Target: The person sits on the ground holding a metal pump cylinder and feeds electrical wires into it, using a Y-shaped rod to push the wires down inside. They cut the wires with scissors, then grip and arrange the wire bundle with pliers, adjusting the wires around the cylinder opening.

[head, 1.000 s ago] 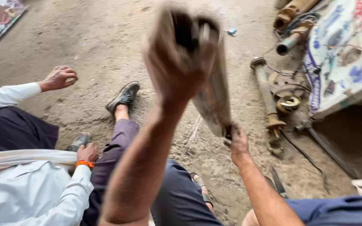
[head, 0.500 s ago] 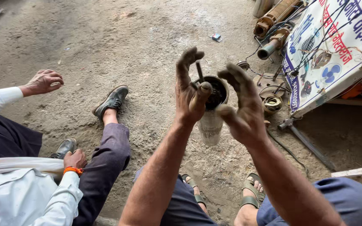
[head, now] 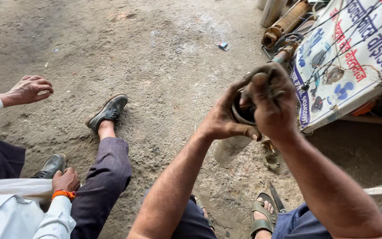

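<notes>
Firmly, hands (head: 244,117) clasp dull metal cylinder (head: 233,144).

signboard (head: 354,57) right of metal cylinder (head: 235,141)

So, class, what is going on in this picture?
A seated person holds a grey metal cylinder upright above the dirt ground. The left hand has its grip around the open top rim, while the right hand works at the opening. Beside them sits another person in dark trousers.
</notes>
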